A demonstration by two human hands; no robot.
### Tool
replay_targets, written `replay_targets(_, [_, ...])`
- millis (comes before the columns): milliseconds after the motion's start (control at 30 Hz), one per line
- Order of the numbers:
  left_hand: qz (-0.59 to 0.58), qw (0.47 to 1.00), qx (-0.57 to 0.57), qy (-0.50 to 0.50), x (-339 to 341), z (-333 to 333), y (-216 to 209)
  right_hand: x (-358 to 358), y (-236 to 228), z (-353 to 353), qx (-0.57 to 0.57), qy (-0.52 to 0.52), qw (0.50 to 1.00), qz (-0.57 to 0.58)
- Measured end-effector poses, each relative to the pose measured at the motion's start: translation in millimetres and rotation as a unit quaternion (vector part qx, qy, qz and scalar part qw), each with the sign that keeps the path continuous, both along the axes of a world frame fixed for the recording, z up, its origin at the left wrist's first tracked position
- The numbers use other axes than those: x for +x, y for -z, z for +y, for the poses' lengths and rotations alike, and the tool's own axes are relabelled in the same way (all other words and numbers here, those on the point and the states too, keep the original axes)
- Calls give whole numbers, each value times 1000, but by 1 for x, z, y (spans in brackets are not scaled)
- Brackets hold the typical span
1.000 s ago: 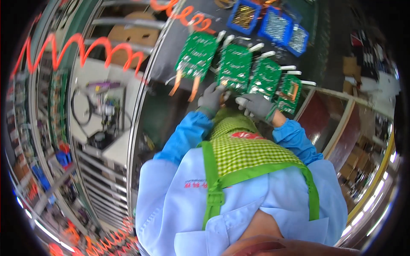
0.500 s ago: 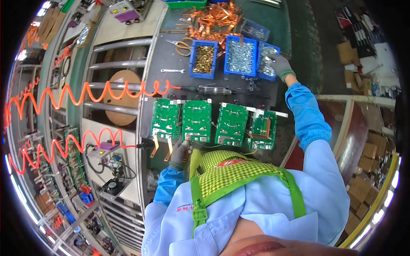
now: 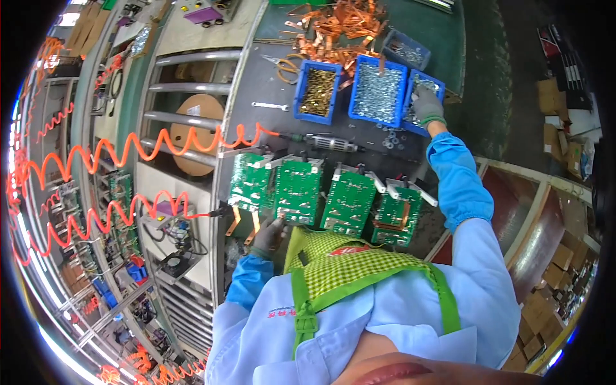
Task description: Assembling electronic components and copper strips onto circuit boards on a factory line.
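My gloved right hand (image 3: 428, 106) reaches into a small blue bin (image 3: 411, 128) of loose metal hardware, its fingertips partly hidden among the pieces. At the lower edge of the second green circuit board (image 3: 298, 187) from the left, my gloved left hand (image 3: 267, 238) has its fingers curled together; whatever they pinch is hidden. Beside that hand, two bent copper strips (image 3: 235, 222) stick out from the leftmost circuit board (image 3: 250, 183). Two more circuit boards, one in the middle (image 3: 349, 200) and one at the right (image 3: 399, 208) with copper on it, complete the row.
Beyond the boards lies a power screwdriver (image 3: 330, 142) on a coiled orange hose (image 3: 186, 146). Blue bins of brass-coloured screws (image 3: 317, 91) and silver hardware (image 3: 378, 90) stand farther off. Around them are loose washers (image 3: 393, 136), a wrench (image 3: 270, 106), scissors (image 3: 287, 68) and piled copper strips (image 3: 343, 29).
The whole view has shifted and turned slightly. My right hand stays in the small bin, and my left hand stays at the second board's lower edge.
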State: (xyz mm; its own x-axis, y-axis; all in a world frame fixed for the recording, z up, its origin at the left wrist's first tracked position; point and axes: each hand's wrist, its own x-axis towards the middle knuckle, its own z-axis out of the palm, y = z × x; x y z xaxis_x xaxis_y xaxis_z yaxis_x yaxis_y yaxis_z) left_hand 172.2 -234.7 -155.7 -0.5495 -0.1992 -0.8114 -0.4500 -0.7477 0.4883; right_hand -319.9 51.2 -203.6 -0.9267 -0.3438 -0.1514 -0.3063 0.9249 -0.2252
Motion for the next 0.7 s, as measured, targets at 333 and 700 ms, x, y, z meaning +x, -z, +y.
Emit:
replay_targets(333, [21,999,20,-21,-3,0,-2,4,-23,-29,-249,-137,957,-60])
replay_targets(700, [-46,998,-8,-40,-14,10,-25,35,2,-109,59,-230,969,-70])
